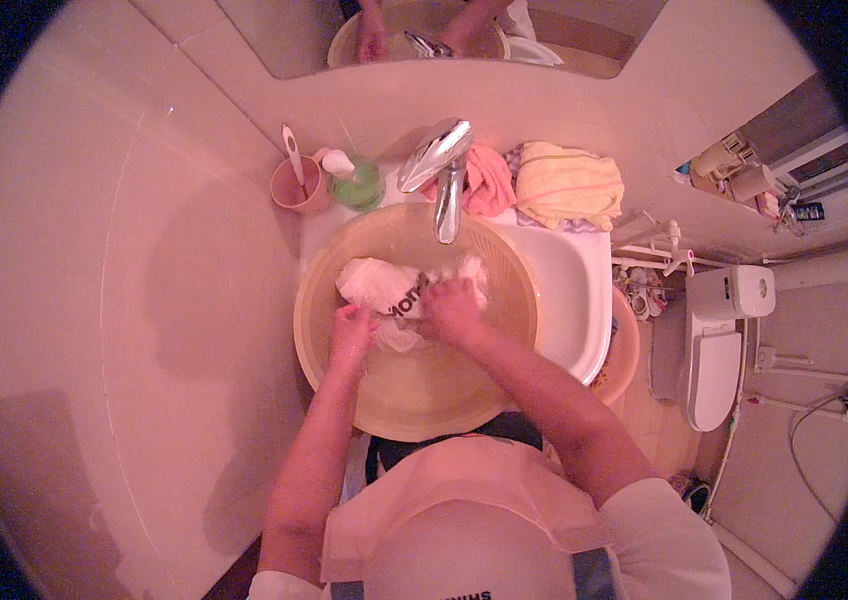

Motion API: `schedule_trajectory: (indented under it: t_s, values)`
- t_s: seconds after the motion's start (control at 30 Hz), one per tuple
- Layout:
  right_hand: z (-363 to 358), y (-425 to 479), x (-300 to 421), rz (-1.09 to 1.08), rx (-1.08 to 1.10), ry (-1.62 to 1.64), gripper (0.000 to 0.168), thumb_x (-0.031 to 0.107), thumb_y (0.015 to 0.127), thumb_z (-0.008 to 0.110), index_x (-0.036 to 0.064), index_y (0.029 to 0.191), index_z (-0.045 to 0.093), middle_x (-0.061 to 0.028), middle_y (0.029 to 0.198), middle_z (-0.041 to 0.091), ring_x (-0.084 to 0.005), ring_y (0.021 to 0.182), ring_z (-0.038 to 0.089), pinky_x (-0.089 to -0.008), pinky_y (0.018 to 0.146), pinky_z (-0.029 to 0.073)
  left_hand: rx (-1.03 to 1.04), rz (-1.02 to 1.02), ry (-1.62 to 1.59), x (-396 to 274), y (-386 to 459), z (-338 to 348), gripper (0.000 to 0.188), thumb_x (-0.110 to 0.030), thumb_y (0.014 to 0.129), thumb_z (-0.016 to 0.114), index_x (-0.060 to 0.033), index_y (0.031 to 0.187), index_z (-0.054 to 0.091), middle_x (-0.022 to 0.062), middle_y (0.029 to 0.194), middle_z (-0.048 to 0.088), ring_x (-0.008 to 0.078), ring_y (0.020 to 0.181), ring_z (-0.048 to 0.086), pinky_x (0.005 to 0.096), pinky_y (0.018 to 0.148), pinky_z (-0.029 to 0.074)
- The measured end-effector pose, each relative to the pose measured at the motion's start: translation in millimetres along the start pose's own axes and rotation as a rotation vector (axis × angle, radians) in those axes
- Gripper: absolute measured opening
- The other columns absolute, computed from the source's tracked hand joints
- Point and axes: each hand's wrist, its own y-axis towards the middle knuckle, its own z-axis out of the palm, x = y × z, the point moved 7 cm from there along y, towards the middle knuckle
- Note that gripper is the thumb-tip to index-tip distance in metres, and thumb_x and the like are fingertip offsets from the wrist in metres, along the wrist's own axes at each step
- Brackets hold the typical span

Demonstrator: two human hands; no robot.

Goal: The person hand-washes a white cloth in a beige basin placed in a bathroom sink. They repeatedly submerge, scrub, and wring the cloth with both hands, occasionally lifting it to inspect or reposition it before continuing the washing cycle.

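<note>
A white wet cloth (373, 283) with dark printed lettering lies bunched in a round yellow plastic basin (424, 420). My left hand (351, 330) pinches its near left edge with the fingertips. My right hand (455, 309) is curled over the right part of the cloth, its fingers partly hidden by the fist and the fabric. Around the right hand the water looks splashed or foamy. Water lies in the basin beneath both hands. The chrome faucet (449, 202) reaches over the basin's far rim.
The basin rests on a white washbasin (566, 300). Behind stand a pink cup (291, 196) holding a toothbrush, a green pump bottle (358, 187), a pink cloth (488, 180) and a folded yellow towel (568, 184). A wall is close on the left; a toilet (716, 375) stands right.
</note>
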Motion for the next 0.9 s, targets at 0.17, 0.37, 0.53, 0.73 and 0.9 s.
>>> schedule_trajectory:
  t_s: [0.17,0.37,0.53,0.73,0.9]
  values:
    - [59.5,3.6,3.3,-0.03,0.117,0.087,0.021,0.025,0.072,0.049,0.011,0.088,0.052,-0.0095,0.081,0.06,-0.025,0.079,0.058,-0.0437,0.079,0.033,0.159,-0.186,-0.065,39.3,6.2,10.3,0.04,-0.038,0.081,0.045,-0.0017,0.098,0.047,0.0072,0.083,0.051,0.0185,0.082,0.054,0.0346,0.057,0.043]
    - [36.6,8.9,0.9,0.273,0.271,0.481,0.029,0.024,0.072,0.048,0.002,0.089,0.054,-0.0183,0.081,0.059,-0.0318,0.08,0.057,-0.0431,0.071,0.041,0.251,-0.671,-0.395,61.9,-11.4,41.6,0.06,-0.058,0.077,0.038,-0.0065,0.107,0.045,0.0106,0.095,0.052,0.0271,0.09,0.051,0.0413,0.074,0.042]
    - [-59.1,-25.2,81.2,-0.06,0.15,1.058,0.026,0.026,0.074,0.045,0.002,0.08,0.054,-0.0197,0.074,0.058,-0.0362,0.071,0.056,-0.0412,0.065,0.045,0.326,-0.244,-0.725,14.7,-13.7,56.2,0.059,-0.054,0.08,0.035,-0.005,0.114,0.042,0.0117,0.108,0.05,0.0261,0.098,0.049,0.0398,0.083,0.04]
    - [-34.7,-14.1,47.9,0.116,-0.034,0.542,0.023,0.024,0.075,0.048,0.002,0.078,0.054,-0.0182,0.068,0.058,-0.0332,0.064,0.057,-0.0431,0.06,0.045,0.308,-0.125,-0.499,9.5,-16.8,54.9,0.058,-0.05,0.081,0.037,-0.0029,0.115,0.041,0.0117,0.11,0.049,0.024,0.1,0.049,0.0371,0.084,0.04]
    - [-21.6,-6.4,-43.2,0.405,-0.103,0.443,0.021,0.02,0.079,0.043,0.001,0.081,0.053,-0.0205,0.069,0.057,-0.0343,0.068,0.058,-0.0447,0.06,0.045,0.294,-0.139,-0.686,2.8,-29.2,51.7,0.054,-0.043,0.083,0.039,0.0007,0.115,0.041,0.0114,0.112,0.049,0.0221,0.099,0.049,0.0333,0.085,0.04]
